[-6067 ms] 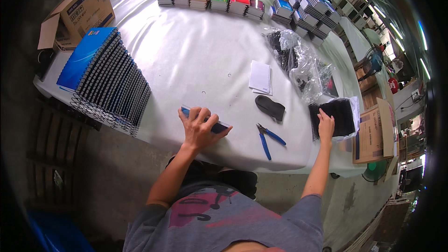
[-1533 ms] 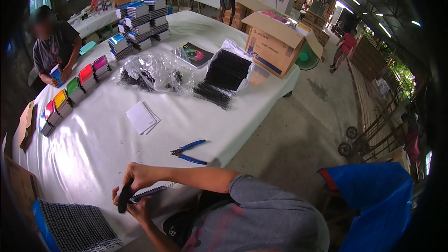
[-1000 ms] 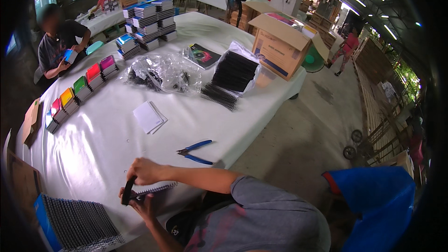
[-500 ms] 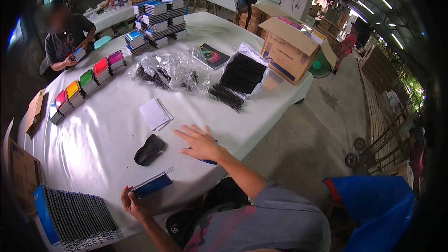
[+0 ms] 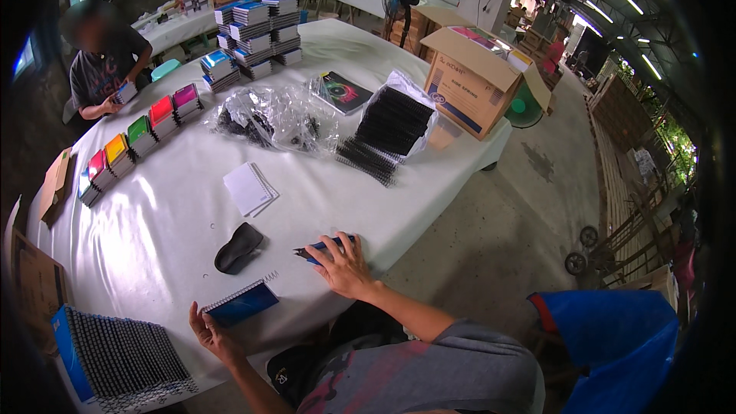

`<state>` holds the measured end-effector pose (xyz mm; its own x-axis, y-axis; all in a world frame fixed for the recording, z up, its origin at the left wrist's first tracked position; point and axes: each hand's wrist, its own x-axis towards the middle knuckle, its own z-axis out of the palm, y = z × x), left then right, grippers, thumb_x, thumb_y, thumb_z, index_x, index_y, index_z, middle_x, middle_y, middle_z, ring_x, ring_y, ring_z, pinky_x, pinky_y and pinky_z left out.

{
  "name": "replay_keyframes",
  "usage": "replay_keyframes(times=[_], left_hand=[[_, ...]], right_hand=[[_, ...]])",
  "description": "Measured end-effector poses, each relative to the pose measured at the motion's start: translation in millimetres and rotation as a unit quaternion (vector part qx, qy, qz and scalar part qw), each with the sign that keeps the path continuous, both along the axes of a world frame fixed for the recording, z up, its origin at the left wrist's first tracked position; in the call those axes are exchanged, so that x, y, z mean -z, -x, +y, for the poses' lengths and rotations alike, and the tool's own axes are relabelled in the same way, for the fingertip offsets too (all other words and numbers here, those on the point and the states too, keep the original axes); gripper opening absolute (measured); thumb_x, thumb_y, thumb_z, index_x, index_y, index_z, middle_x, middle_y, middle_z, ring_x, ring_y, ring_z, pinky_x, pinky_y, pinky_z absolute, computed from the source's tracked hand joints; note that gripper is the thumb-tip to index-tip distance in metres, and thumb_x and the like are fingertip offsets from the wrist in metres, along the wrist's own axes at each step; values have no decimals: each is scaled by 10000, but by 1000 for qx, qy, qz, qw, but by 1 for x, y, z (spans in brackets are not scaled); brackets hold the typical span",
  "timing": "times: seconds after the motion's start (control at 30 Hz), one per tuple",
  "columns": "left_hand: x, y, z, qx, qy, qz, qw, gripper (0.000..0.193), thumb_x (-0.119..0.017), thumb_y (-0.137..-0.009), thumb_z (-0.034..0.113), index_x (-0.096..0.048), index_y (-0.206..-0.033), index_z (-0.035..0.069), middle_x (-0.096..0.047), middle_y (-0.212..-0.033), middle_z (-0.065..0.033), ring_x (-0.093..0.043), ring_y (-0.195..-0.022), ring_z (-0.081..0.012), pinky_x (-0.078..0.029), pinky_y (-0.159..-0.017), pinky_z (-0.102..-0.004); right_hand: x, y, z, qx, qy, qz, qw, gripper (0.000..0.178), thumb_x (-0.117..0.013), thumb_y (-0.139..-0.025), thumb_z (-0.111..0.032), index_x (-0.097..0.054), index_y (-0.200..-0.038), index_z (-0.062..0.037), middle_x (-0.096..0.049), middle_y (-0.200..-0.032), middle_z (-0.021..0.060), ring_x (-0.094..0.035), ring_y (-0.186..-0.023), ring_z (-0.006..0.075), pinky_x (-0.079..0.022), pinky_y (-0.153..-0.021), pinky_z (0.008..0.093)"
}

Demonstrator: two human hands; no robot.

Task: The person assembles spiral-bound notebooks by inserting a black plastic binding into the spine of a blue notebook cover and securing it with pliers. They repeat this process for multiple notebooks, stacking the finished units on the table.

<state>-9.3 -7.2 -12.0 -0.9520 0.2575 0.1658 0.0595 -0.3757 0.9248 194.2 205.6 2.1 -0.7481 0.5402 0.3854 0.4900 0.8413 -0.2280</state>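
My left hand (image 5: pixel 212 335) grips the left end of a blue-covered spiral notebook (image 5: pixel 247 307), with the thumb and fingers at its edge. From the notebook's far right corner a loose end of coil (image 5: pixel 271 277) sticks out. On the table to the right, my right hand (image 5: pixel 346 270) curls its fingers over blue-handled pliers (image 5: pixel 313 254), whose dark jaws point left. The palm side of that hand is hidden. Just beyond the notebook lies a black curved pouch-like object (image 5: pixel 238 248). Farther off rest white spiral-edged pads (image 5: pixel 250 189).
Many coil-bound notebooks (image 5: pixel 126 356) stack at near left. Black coils (image 5: pixel 395 124) and a clear plastic bag (image 5: pixel 272 119) lie mid-table. A carton (image 5: pixel 469 88) stands far right, colourful notebooks (image 5: pixel 140 135) line the left, and a person (image 5: pixel 103 69) sits beyond them.
My right hand has come down and nearer from above the table, closing over the pliers. My left hand keeps the notebook, its cover now tilted more into view.
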Motion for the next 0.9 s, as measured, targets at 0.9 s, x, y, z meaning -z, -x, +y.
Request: replay_keyframes(times=[0.9], left_hand=[[-5,-2,-8,62,93,27,993,238,-685,-831,187,-617,-981,15,-554,-751,10,-475,-686,-52,-374,-651,-160]], right_hand=[[-1,-1,-1,5,-29,20,999,390,-537,-876,-333,-524,-1255,-244,-452,-1246,87,-370,-1164,321,-267,-951,591]])
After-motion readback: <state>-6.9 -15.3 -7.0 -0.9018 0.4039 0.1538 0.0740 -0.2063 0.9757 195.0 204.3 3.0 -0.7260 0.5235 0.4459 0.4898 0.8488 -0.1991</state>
